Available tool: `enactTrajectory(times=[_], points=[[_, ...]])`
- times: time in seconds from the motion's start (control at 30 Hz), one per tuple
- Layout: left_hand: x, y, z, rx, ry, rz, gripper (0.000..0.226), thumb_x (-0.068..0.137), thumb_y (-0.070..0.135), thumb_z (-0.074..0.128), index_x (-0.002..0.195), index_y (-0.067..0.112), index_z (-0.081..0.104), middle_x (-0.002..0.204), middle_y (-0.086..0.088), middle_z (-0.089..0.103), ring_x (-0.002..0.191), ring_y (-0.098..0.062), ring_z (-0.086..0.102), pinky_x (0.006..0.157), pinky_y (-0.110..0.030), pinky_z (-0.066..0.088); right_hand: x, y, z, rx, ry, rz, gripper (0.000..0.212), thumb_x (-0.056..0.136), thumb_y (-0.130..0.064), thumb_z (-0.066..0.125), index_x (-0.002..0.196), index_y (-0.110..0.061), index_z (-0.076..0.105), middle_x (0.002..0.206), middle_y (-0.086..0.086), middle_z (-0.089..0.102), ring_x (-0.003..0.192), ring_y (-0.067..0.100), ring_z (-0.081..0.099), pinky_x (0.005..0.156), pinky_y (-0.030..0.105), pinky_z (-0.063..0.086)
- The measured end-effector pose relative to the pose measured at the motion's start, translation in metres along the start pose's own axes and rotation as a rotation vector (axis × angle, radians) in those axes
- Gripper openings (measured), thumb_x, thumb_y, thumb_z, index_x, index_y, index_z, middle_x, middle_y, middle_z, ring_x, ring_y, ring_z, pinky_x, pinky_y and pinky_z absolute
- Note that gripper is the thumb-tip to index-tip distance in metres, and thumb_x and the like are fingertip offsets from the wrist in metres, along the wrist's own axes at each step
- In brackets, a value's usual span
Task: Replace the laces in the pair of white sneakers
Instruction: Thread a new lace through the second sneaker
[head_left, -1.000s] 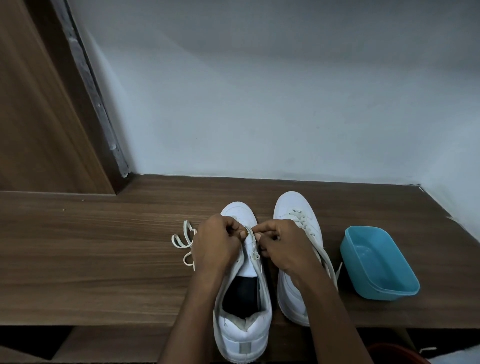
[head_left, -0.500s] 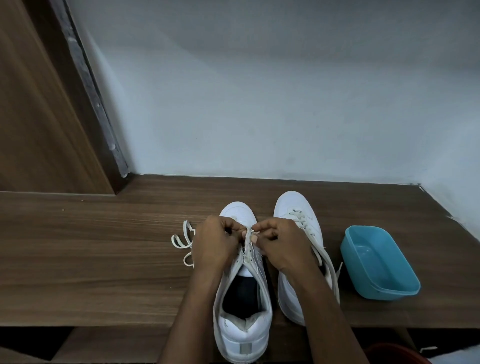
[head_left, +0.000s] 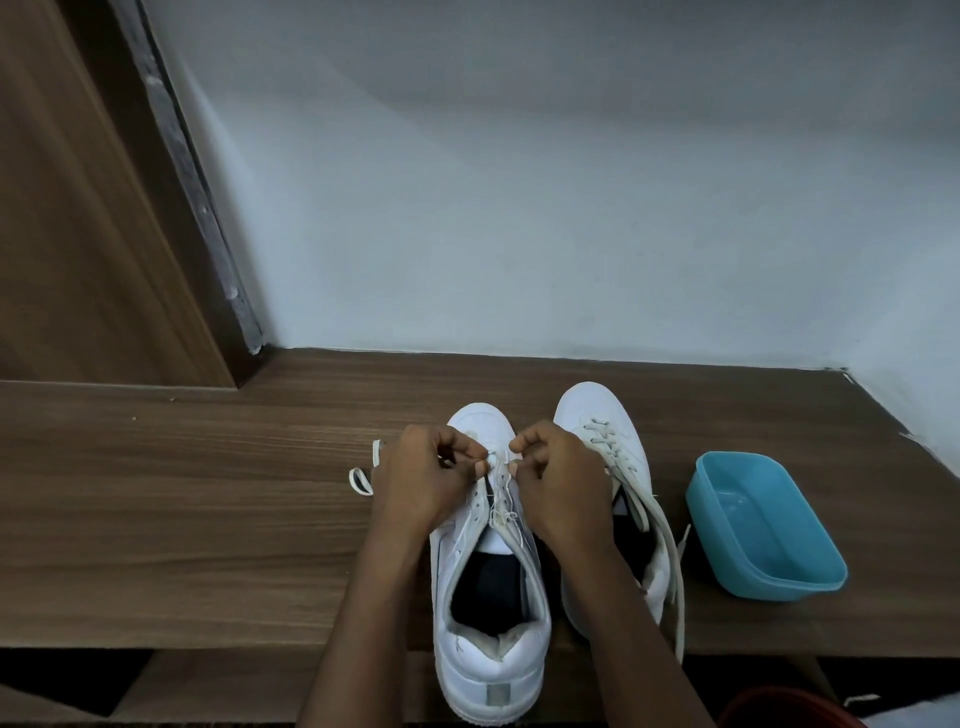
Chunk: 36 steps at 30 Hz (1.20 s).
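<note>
Two white sneakers stand side by side on the wooden shelf, toes toward the wall. The left sneaker (head_left: 488, 644) hangs its heel over the front edge, and its eyelet flaps are pulled close together. My left hand (head_left: 423, 480) pinches the lace (head_left: 500, 501) at the front eyelets. My right hand (head_left: 563, 480) pinches the same lace from the other side, fingertips almost meeting. The right sneaker (head_left: 605, 415) is laced, its loose lace ends trailing down its right side. A loose white lace (head_left: 361, 480) lies on the shelf, partly hidden behind my left hand.
A light-blue plastic tub (head_left: 763, 530) sits right of the sneakers. The wooden shelf (head_left: 182, 509) meets a pale wall behind and a wooden panel (head_left: 78, 208) at the far left. A red object (head_left: 784, 709) shows at the bottom right.
Both hands shifted slightly toward the toe of the left sneaker and drew closer together. The eyelet flaps came nearer each other.
</note>
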<state>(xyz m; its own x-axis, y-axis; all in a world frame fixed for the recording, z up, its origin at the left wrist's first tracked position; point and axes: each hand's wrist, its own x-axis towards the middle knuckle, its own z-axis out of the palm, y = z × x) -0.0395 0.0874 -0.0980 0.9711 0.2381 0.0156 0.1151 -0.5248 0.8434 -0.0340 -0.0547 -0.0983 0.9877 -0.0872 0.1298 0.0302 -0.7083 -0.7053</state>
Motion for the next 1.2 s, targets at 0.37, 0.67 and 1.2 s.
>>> enactTrajectory(times=[0.37, 0.67, 1.2], points=[[-0.002, 0.004, 0.013, 0.141, 0.026, 0.012, 0.017, 0.081, 0.020, 0.074, 0.066, 0.028, 0.072, 0.069, 0.010, 0.071, 0.072, -0.012, 0.067, 0.076, -0.040, 0.055, -0.002, -0.004, 0.002, -0.116, -0.010, -0.075, 0.016, 0.084, -0.006, 0.058, 0.080, -0.022, 0.059, 0.079, -0.007, 0.065, 0.076, 0.013, 0.060, 0.068, 0.030, 0.042], [0.004, -0.010, -0.012, 0.015, 0.228, 0.024, 0.020, 0.097, 0.012, 0.059, 0.086, 0.023, 0.072, 0.079, 0.021, 0.063, 0.079, -0.008, 0.062, 0.062, -0.019, 0.038, 0.011, -0.002, -0.037, 0.352, 0.041, 0.194, 0.018, 0.089, -0.007, 0.055, 0.080, -0.022, 0.059, 0.085, -0.002, 0.073, 0.083, 0.018, 0.067, 0.073, 0.030, 0.051], [0.007, -0.038, -0.023, 0.153, 0.006, -0.168, 0.027, 0.085, 0.019, 0.061, 0.077, 0.045, 0.062, 0.085, 0.021, 0.069, 0.095, -0.016, 0.066, 0.095, -0.048, 0.051, 0.008, -0.004, -0.053, 0.024, 0.030, -0.207, 0.008, 0.085, -0.026, 0.070, 0.089, -0.032, 0.073, 0.083, -0.014, 0.067, 0.074, 0.001, 0.060, 0.070, 0.022, 0.046]])
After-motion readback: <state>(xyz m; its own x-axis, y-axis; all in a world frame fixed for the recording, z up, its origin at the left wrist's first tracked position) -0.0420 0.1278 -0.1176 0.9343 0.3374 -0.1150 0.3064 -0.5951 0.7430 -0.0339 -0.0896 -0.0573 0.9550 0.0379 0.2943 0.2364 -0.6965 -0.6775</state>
